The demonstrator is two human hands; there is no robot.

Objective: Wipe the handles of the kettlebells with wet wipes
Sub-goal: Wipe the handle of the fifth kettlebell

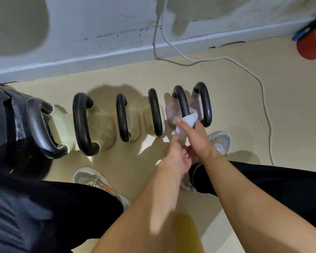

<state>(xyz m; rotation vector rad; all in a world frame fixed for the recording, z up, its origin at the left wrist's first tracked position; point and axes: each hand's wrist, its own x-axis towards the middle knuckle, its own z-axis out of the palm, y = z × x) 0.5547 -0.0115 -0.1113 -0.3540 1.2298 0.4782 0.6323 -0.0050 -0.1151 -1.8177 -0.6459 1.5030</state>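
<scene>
right hand (193, 136) grips wipe (187, 119) round handle (182, 103)

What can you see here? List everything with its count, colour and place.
kettlebells: six, black handles, four beige bodies and two pinkish, in a row on the floor by the wall
wet wipe: one, white, wrapped round the fifth handle from the left
cable: one, white, running from the wall across the floor on the right
cylinder: one, red, top right corner
shoes: two, grey-white, on the floor
trousers: black, bottom of view
right hand: grips the wipe
left hand: just below the right, grip unclear
</scene>
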